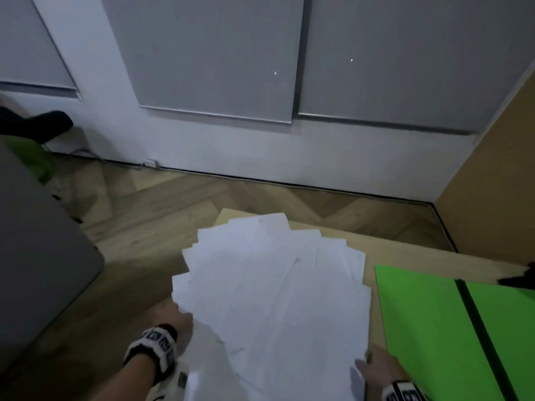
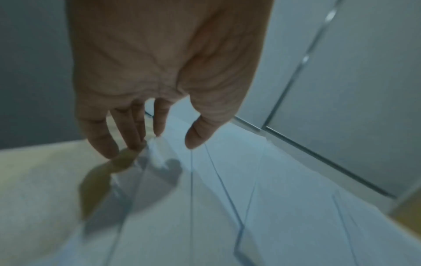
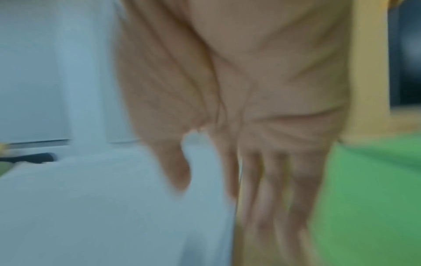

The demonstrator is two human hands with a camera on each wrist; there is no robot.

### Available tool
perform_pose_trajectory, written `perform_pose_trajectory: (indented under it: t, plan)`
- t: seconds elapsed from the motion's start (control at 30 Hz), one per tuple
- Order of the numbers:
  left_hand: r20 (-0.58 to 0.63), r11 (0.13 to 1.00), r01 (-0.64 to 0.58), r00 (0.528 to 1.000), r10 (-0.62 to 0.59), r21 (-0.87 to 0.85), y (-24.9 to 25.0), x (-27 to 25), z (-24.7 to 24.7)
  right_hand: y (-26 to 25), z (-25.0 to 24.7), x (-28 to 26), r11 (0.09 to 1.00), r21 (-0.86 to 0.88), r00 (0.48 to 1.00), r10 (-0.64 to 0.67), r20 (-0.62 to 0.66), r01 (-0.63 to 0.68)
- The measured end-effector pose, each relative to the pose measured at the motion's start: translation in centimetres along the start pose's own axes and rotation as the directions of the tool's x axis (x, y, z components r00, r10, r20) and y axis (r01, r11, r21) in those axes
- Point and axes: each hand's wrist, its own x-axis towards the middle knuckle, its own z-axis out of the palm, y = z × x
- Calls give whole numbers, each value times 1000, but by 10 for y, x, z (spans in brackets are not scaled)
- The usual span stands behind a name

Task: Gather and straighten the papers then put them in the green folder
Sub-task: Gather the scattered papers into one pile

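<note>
Several white papers (image 1: 272, 287) lie fanned out and askew on a light wooden table (image 1: 405, 256). My left hand (image 1: 175, 314) is at the fan's left edge; in the left wrist view its straight fingertips (image 2: 136, 145) touch a paper corner (image 2: 154, 144), the thumb hovering above the sheets. My right hand (image 1: 372, 363) is at the fan's lower right edge; the blurred right wrist view shows straight fingers (image 3: 268, 198) running along the papers' edge (image 3: 136, 216), thumb over the top sheet. The green folder (image 1: 428, 322), with a black elastic band, lies flat to the right.
A grey piece of furniture (image 1: 40, 256) stands close on the left. Beyond the table are a wooden floor (image 1: 173, 198) and a white wall. A tan panel (image 1: 492, 183) rises at right, and a black object (image 1: 518, 279) sits at the folder's far corner.
</note>
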Motion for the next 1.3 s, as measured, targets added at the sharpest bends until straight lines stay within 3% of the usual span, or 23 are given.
perform_pose_trajectory:
  t: [0.17,0.27,0.5,0.67,0.83,1.03,1.13,1.2,1.27,1.3]
  plan:
    - [-23,976,88,995,-94,-198,14,-11,-4,-46,-1,-4,944,275,973,213,-87,-182]
    - [-12,948,67,997,-74,-310,21,-7,6,-61,1,-1,883,433,971,230,-67,-179]
    - [-53,839,-18,999,-12,-543,12,5,20,-53,13,8,838,546,997,43,-61,-3]
    - [-58,850,-94,995,75,-518,7,17,18,-41,3,9,880,475,988,-65,142,-11]
    - [16,855,-87,994,111,-512,18,18,31,-84,30,0,850,514,987,-154,38,113]
    - [81,790,-38,991,110,-612,22,12,30,-117,64,-12,820,554,954,-264,140,145]
    - [134,771,-18,982,133,-637,22,8,28,-106,49,-4,842,523,991,-98,-94,133]
    - [154,752,-6,978,143,-659,21,7,29,-88,34,3,906,423,950,162,-268,-35]
    - [163,756,-5,975,148,-654,19,8,31,-73,24,3,889,393,875,371,-312,-236]
    - [165,762,-8,975,151,-648,19,8,31,-69,20,3,873,410,865,402,-300,-264]
